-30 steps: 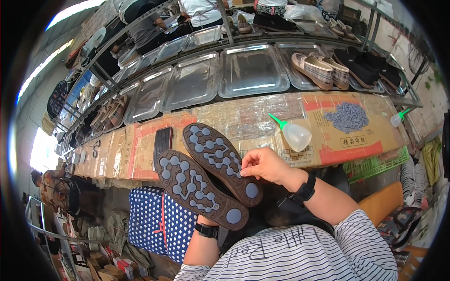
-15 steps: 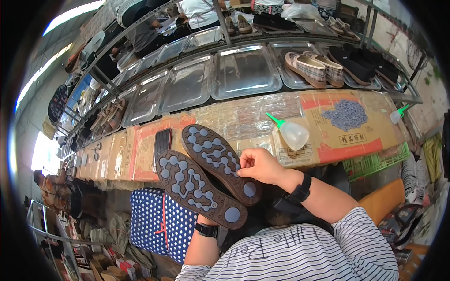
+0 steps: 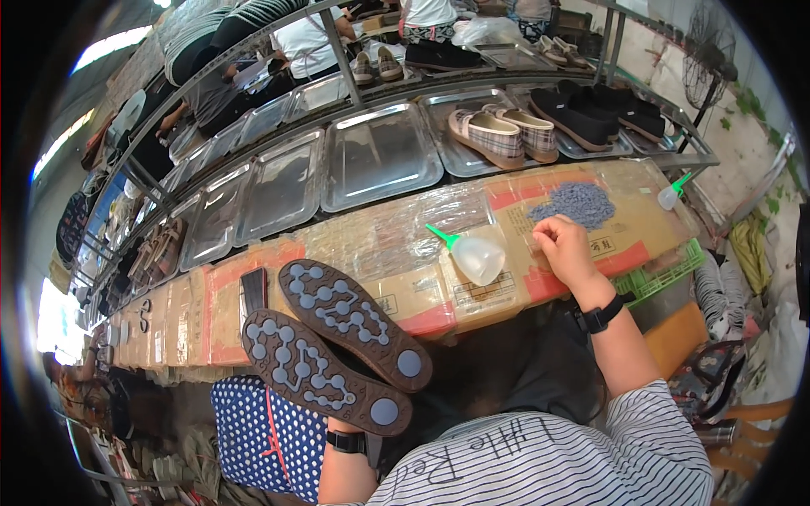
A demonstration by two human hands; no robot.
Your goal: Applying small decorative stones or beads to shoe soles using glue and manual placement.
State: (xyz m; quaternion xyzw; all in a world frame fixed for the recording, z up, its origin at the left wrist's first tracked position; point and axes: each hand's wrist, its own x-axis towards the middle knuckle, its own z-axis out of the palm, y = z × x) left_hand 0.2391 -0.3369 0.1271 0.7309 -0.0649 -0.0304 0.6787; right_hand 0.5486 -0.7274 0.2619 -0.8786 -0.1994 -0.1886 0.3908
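A pair of shoes is held up with the brown soles toward me, toes to the upper left: one shoe (image 3: pixel 325 367) overlaps the other shoe (image 3: pixel 354 325). Both soles carry blue-grey dots, linking lines and a round heel patch. My left hand holds the pair from behind; its fingers are hidden, and only the left forearm (image 3: pixel 348 472) with a black wristband shows. At the near edge of a pile of small blue-grey pieces (image 3: pixel 582 205), my right hand (image 3: pixel 567 251) has its fingers curled together. Whatever lies between those fingertips is too small to make out.
Taped cardboard (image 3: pixel 396 253) covers the bench. On it are a clear squeeze bottle (image 3: pixel 478 258) with green nozzle and a dark phone (image 3: pixel 254 289). Behind stands a metal rack with steel trays (image 3: pixel 380 160), plaid shoes (image 3: pixel 494 135) and black shoes (image 3: pixel 574 118). People work beyond.
My right hand has left the shoe sole and moved right to the pile of blue-grey pieces. The shoes stay in my left hand. The whole view has shifted to the right.
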